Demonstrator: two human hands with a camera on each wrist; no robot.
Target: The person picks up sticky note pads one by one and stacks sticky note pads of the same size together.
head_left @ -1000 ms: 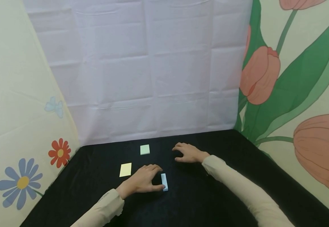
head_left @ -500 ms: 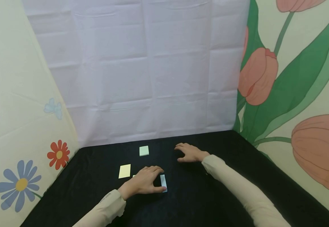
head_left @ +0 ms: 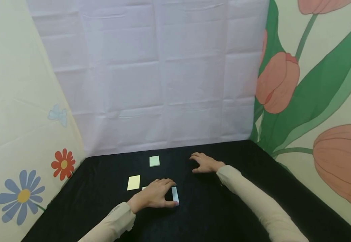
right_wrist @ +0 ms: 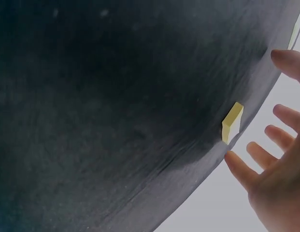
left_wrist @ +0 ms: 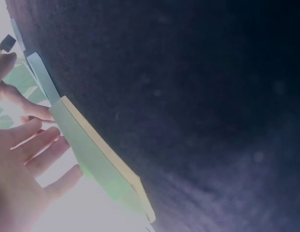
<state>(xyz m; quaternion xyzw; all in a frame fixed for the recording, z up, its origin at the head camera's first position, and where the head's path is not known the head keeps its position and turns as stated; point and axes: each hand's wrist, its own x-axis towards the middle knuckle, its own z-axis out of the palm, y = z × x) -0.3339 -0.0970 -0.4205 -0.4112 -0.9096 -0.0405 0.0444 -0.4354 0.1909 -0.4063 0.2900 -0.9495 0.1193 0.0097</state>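
Note:
In the head view a narrow light-blue sticky-note pad [head_left: 175, 196] lies on the black cloth. My left hand [head_left: 155, 194] is beside it, thumb over its near end and fingertips close to its far end. I see no clear grip. A pale corner [head_left: 144, 188] shows behind this hand, mostly hidden. The left wrist view has a pale green pad with a yellowish edge [left_wrist: 92, 145] near the fingers. My right hand [head_left: 206, 163] hovers farther back, fingers spread and holding nothing. In the right wrist view a small yellow pad [right_wrist: 232, 123] lies beyond its fingertips.
A yellow sheet or pad [head_left: 133, 182] lies left of my left hand. Farther back is a pale green pad [head_left: 154, 161]. The black cloth [head_left: 223, 208] covers the table. A white sheet [head_left: 133, 74] hangs behind, with flowered curtains [head_left: 308, 101] at the sides.
My left hand has shifted slightly right against the blue pad, and a pale corner shows behind it. The right hand has drifted a little to the right. The pads appear unmoved.

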